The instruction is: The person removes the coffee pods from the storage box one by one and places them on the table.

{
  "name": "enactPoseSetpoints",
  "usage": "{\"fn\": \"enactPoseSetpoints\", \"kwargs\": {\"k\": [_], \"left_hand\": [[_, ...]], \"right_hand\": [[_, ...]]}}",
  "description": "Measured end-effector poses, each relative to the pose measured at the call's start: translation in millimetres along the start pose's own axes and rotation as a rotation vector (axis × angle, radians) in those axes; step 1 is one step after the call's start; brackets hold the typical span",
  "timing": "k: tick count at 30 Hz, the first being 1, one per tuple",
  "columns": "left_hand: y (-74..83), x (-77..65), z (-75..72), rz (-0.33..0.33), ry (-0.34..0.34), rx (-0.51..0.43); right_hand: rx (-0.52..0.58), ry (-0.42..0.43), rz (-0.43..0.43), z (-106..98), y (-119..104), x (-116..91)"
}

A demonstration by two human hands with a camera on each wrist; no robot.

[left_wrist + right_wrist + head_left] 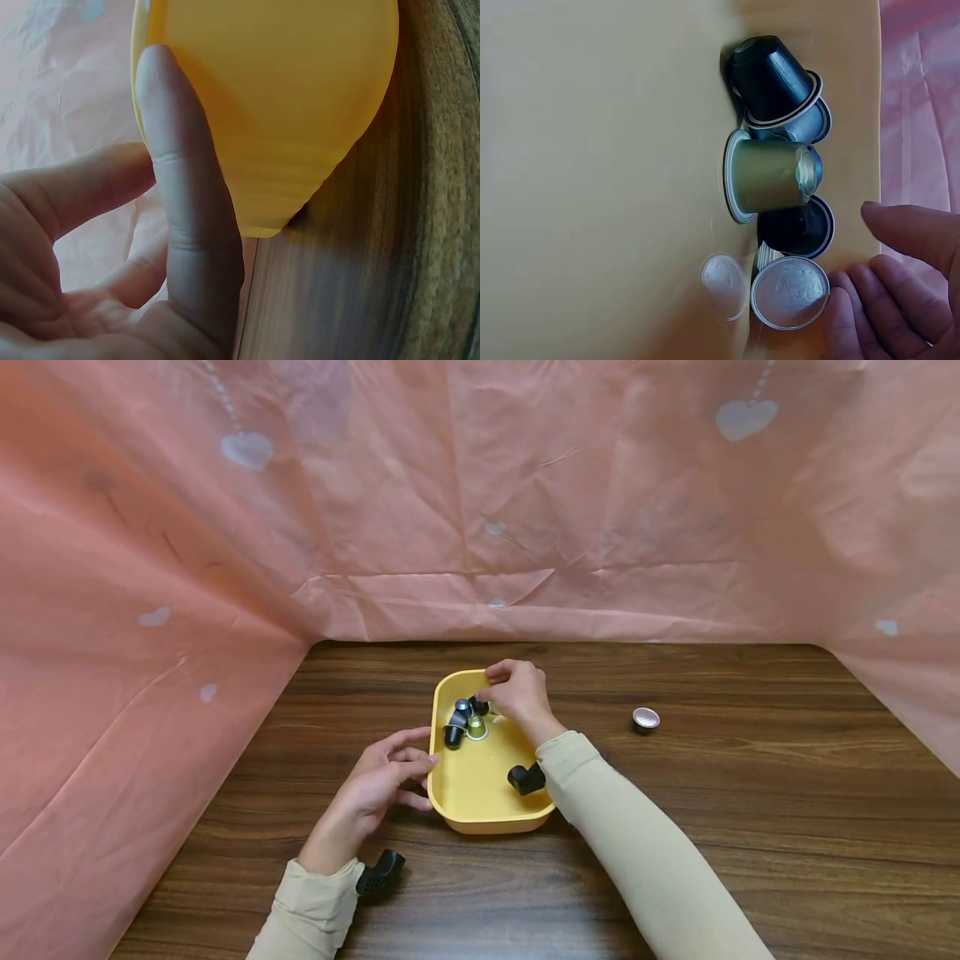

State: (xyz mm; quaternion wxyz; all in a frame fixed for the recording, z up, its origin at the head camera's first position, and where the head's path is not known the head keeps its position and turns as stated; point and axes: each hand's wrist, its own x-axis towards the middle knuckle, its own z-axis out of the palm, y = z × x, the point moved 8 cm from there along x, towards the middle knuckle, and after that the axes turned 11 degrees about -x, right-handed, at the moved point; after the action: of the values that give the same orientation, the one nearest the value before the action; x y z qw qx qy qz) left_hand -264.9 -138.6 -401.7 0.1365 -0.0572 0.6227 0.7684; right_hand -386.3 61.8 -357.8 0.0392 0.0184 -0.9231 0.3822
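A yellow tub (487,793) stands on the wooden table. My left hand (378,777) holds its left side, thumb at the rim and another finger along the outer wall. My right hand (517,693) reaches over the far right end, thumb apart from the fingers and nothing between them. In the right wrist view, its fingertips are right beside a capsule with a silvery lid (790,292). Around it in the tub lie coffee capsules: a green one (772,174), a black one (772,79) overlapping a blue-grey one (806,124), and another black one (795,229).
One more capsule (645,720) sits on the table to the right of the tub, lid up. Black wrist-camera mounts (381,872) are on both wrists. Pink sheeting (525,527) with pale hearts hangs behind the table and along its sides.
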Motion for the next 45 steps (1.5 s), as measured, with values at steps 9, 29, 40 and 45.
{"fn": "enactPoseSetpoints", "kwargs": {"k": [9,29,40,45], "left_hand": [[-0.4,0.5,-0.7,-0.006,-0.004,0.004],[-0.9,0.5,-0.2,0.000,-0.003,0.006],[-2.4,0.7,1.1,0.006,-0.011,-0.011],[-2.3,0.1,2.7,0.006,-0.013,-0.009]], "right_hand": [[0.008,0.016,-0.015,0.0,-2.4,0.0],[-0.201,0.010,-0.058,-1.7,-12.4,-3.0],[-0.330,-0.025,-0.144,9.5,-23.7,-1.3],[-0.407,-0.036,-0.146,13.7,-24.7,0.0]]}}
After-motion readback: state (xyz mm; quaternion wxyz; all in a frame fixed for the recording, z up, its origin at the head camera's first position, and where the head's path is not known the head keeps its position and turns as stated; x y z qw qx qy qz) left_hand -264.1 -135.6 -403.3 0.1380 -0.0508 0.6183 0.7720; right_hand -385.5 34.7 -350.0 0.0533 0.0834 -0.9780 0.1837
